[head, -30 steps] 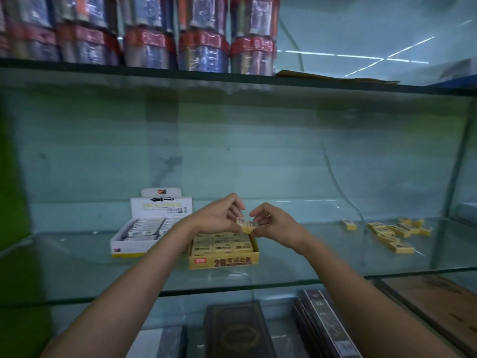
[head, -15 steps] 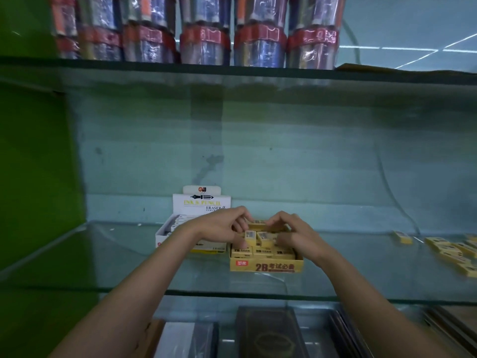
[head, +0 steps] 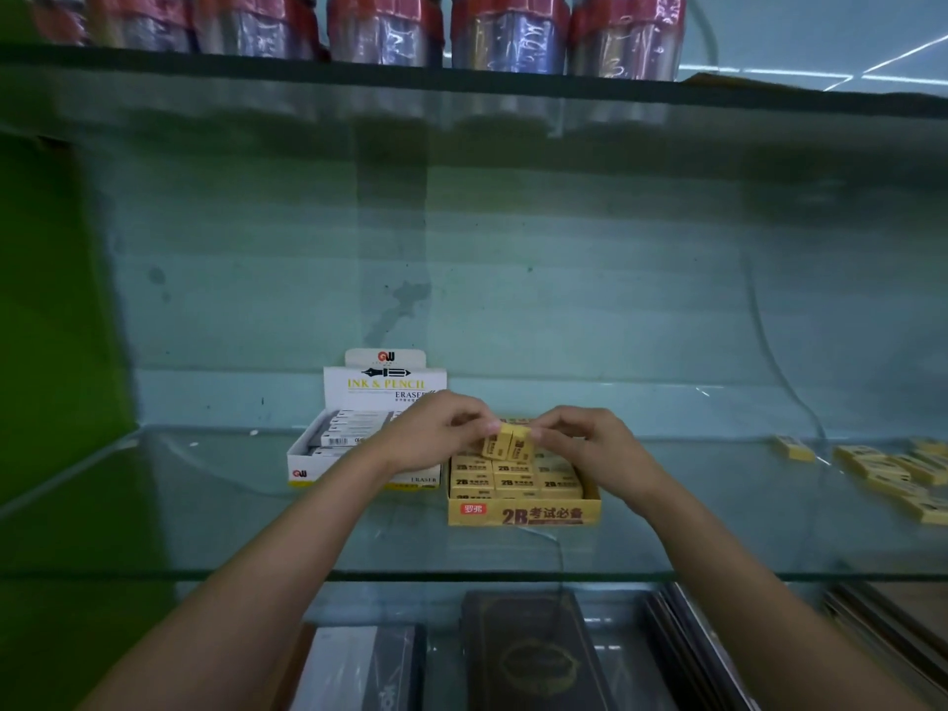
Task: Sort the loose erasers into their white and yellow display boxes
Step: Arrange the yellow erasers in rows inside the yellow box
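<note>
glass shelf [head: 154,505], centre frame: white display box [head: 328,461] beside yellow display box [head: 523,513]. left hand [head: 431,438] and right hand [head: 585,443] grips pinch two yellow erasers [head: 508,442] above the yellow display box.

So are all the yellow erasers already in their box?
No, several loose yellow erasers lie on the glass shelf, off to the right of the yellow box.

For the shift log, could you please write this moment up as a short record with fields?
left hand: pinches yellow erasers with right hand
erasers' place: above yellow box, not yet set down
yellow box: nearly full
white box: left of yellow box, holds white erasers
loose erasers: on glass shelf, far right
</note>
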Demonstrator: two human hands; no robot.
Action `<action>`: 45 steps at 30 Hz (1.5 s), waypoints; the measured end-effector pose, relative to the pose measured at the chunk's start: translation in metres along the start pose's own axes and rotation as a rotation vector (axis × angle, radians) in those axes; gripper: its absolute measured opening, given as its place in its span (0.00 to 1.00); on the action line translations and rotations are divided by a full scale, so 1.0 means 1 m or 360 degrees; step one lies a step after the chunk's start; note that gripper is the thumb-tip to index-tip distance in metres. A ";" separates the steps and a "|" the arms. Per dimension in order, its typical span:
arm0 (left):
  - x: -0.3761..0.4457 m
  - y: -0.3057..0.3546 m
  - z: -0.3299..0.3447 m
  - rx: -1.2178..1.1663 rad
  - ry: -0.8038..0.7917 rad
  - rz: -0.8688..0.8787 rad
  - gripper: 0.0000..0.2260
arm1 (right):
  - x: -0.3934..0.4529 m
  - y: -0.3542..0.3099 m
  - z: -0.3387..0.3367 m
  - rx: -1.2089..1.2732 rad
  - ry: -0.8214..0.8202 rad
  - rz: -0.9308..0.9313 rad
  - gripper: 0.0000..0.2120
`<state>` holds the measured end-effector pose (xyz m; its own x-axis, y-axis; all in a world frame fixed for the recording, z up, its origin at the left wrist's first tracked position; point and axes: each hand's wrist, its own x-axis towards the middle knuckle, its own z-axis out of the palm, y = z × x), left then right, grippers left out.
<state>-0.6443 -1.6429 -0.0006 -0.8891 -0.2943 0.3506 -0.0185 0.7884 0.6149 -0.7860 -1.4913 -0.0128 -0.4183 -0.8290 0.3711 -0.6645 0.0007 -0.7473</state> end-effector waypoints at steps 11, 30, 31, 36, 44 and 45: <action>0.003 -0.002 0.007 0.0090 0.0189 0.0025 0.07 | 0.004 0.004 0.005 -0.0027 0.0144 -0.0127 0.06; -0.004 0.005 0.005 0.0022 0.0078 -0.0041 0.09 | 0.000 0.001 0.004 -0.0253 0.0109 -0.0132 0.10; -0.005 0.006 0.004 0.0136 0.0066 -0.0028 0.08 | 0.000 0.000 0.004 -0.0206 0.0106 -0.0100 0.08; -0.008 0.006 -0.001 0.0363 0.0021 -0.0073 0.08 | 0.000 -0.001 0.002 -0.0246 0.0089 -0.0031 0.04; -0.009 0.005 -0.001 0.0435 -0.0042 -0.0049 0.12 | 0.002 0.001 0.002 -0.0572 -0.0027 0.0067 0.14; -0.008 0.004 0.000 0.0437 -0.0043 -0.0044 0.12 | 0.002 0.002 0.002 -0.0568 -0.0032 0.0074 0.13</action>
<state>-0.6367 -1.6370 -0.0006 -0.8983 -0.3064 0.3150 -0.1632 0.8982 0.4081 -0.7868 -1.4944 -0.0145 -0.4434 -0.8342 0.3277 -0.8209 0.2312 -0.5222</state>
